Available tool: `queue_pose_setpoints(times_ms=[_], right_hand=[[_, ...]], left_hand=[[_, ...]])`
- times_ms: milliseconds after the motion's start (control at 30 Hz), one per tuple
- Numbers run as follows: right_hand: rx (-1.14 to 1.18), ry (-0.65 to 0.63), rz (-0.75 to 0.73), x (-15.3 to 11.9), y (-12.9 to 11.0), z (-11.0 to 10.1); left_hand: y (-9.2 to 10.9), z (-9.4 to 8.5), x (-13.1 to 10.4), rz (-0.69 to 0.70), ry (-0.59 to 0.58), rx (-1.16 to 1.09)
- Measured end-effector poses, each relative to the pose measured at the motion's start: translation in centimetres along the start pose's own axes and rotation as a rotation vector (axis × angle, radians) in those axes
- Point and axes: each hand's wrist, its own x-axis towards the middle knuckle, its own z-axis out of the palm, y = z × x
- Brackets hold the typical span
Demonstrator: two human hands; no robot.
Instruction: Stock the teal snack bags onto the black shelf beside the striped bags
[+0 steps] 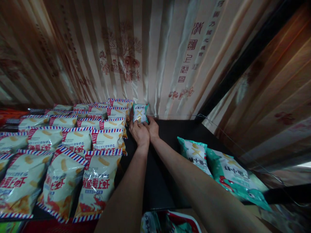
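Note:
At the back of the black shelf (157, 181), a small teal and white snack bag (140, 112) stands upright close to the curtain. Both arms reach out to it. My left hand (139, 132) is closed round its lower left part, and my right hand (153, 127) grips its lower right side. The fingertips are partly hidden by the hands and the bag. Just left of my left hand are the white snack bags with red and blue striped edges (108, 139), standing in several rows.
Two more teal bags (195, 153) (234, 174) lie on the shelf's right side. Below the front edge, a red and white container (194, 223) holds teal bags. A pleated printed curtain (155, 58) hangs behind, with a dark post (243, 61) and thin wire at right.

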Motion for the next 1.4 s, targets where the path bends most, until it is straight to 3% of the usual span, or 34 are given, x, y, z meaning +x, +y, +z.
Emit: queue_pose_setpoints(times_ms=[867, 1200, 1400], right_hand=[[-0.348, -0.066, 0.133, 0.2, -1.3, -0.8], [-0.357, -0.081, 0.093, 0.2, -1.0, -0.8], [-0.317, -0.09, 0.073, -0.7, -1.3, -1.7]], left_hand=[[0.7, -0.5, 0.3, -0.019, -0.041, 0.056], [0.5, -0.4, 0.2, -0.035, -0.053, 0.032], [1.5, -1.3, -0.7, -0.029, -0.081, -0.02]])
